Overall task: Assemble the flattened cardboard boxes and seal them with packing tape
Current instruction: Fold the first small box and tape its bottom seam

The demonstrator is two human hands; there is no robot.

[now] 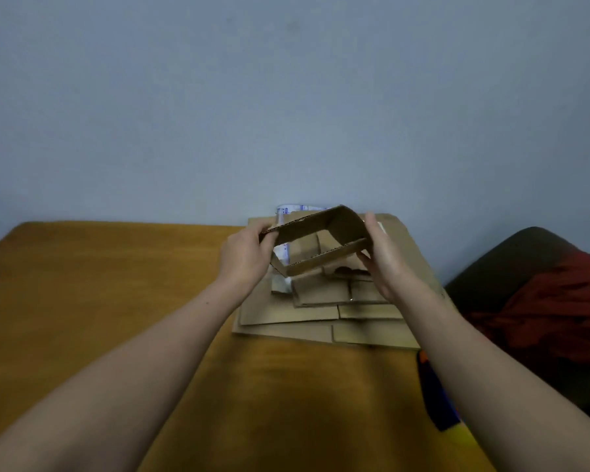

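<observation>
Cardboard box (321, 229), partly opened into a skewed sleeve, is held in the air at centre frame, above the stack of flattened boxes (286, 323) and apart from it. The left hand (247, 258) pinches the box's left corner edge. The right hand (387, 264) grips its right wall, thumb at the upper corner and fingers curled beneath. The corrugated board is judged light and fairly stiff, but liable to crease if squeezed mid-panel. Hold is best taken at opposite folded corners, pressing inward to square the sleeve. The stack lies on the surface (116, 284) against the wall (286, 97), with a white printed sheet (283, 212) behind it. A blue, orange and yellow object (438, 400) lies at the lower right edge of the surface; its identity cannot be told. A dark chair (511, 260) carrying red cloth (552, 311) stands at right. Nothing obstructs the hands, and no tape roll is identifiable.
</observation>
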